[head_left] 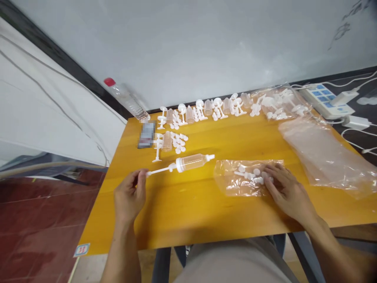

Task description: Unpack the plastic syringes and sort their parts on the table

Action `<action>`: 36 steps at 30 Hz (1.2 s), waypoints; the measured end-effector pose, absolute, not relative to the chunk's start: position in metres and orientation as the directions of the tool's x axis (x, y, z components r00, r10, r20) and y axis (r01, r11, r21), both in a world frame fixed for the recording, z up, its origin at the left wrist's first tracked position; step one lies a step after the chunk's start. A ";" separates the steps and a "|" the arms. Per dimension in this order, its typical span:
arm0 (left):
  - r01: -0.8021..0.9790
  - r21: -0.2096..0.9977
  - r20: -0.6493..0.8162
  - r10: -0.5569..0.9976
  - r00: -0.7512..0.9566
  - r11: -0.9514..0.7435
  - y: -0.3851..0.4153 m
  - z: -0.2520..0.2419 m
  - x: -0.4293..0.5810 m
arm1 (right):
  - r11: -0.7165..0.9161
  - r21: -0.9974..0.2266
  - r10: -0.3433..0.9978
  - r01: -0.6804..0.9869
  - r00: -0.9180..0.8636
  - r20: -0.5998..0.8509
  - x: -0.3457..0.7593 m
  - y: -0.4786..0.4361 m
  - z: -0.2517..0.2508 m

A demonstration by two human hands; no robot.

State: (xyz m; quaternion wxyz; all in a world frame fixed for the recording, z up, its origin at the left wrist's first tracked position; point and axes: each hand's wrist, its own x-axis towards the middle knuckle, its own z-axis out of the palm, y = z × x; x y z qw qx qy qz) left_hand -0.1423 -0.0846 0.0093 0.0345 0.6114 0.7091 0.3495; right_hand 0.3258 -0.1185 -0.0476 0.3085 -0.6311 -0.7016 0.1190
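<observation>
A clear plastic syringe-like dispenser (pixel 188 162) with a white plunger rod lies on the yellow table (pixel 200 212). My left hand (pixel 129 194) pinches the end of its plunger at the left. My right hand (pixel 284 188) rests with fingers flat on a small clear bag (pixel 235 184) holding several small white plastic parts (pixel 250 175); its fingertips press the bag's right end.
Rows of white plastic parts and small clear cups (pixel 206 110) line the far edge. A water bottle (pixel 126 98) with a red cap leans at the back left. A large clear bag (pixel 324 157) lies right; a power strip (pixel 326 100) sits beyond it.
</observation>
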 end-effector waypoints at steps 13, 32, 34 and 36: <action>0.550 0.792 0.356 0.933 -0.060 -0.266 -0.043 0.031 -0.019 | 0.041 -0.749 0.998 0.661 0.012 0.065 0.231 -0.007 0.041; -0.185 0.963 -0.162 0.968 0.192 0.198 0.001 -0.026 -0.011 | 0.098 -0.805 0.989 0.584 0.034 0.145 0.224 0.002 0.002; -0.163 0.979 -0.091 0.976 0.195 0.124 0.002 -0.027 -0.012 | -0.012 -0.835 1.000 0.549 -0.016 -0.025 0.228 0.005 0.001; -0.189 0.965 -0.147 0.970 0.194 0.184 0.004 -0.030 -0.012 | 0.015 -0.823 0.999 0.568 -0.048 -0.015 0.229 0.006 0.000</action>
